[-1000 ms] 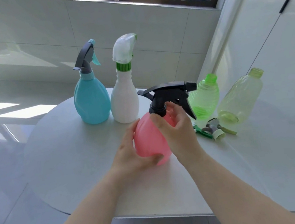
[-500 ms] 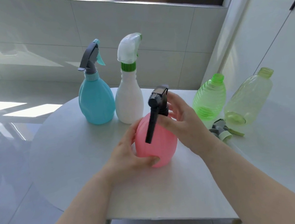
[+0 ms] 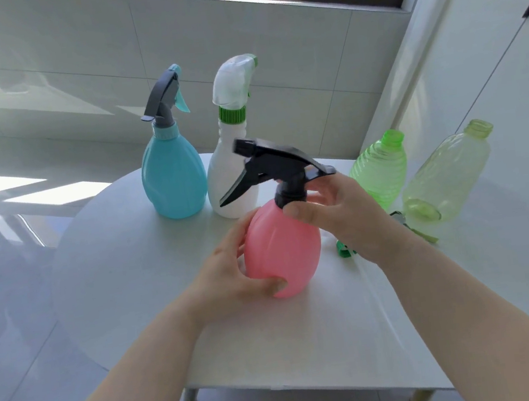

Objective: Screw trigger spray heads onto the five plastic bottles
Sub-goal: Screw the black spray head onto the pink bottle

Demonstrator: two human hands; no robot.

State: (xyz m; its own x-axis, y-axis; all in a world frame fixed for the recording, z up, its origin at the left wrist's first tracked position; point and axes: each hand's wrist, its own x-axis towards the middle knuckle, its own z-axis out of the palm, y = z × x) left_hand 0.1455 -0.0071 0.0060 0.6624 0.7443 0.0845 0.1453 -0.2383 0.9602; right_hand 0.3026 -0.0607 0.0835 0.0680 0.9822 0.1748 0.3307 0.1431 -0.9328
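Note:
A pink bottle (image 3: 284, 251) stands on the white round table (image 3: 124, 261) in front of me. My left hand (image 3: 232, 277) grips its lower left side. My right hand (image 3: 337, 211) pinches the collar of the black trigger spray head (image 3: 272, 166) sitting on the bottle's neck, nozzle pointing left. Behind stand a blue bottle (image 3: 174, 181) with a grey spray head and a white bottle (image 3: 231, 184) with a white and green spray head. At the right a green bottle (image 3: 382, 169) and a pale yellow-green bottle (image 3: 450, 174) have open necks. Loose spray heads (image 3: 346, 252) lie mostly hidden behind my right wrist.
A tiled wall and a window sill run behind the table. A white cabinet or wall panel rises at the right, close to the two green bottles. The table's near edge and a leg (image 3: 190, 397) show below my arms.
The black spray head has turned on the pink bottle: its nozzle pointed right, then toward me, and now points left. My right hand shifted its hold on the collar. The left hand kept its hold.

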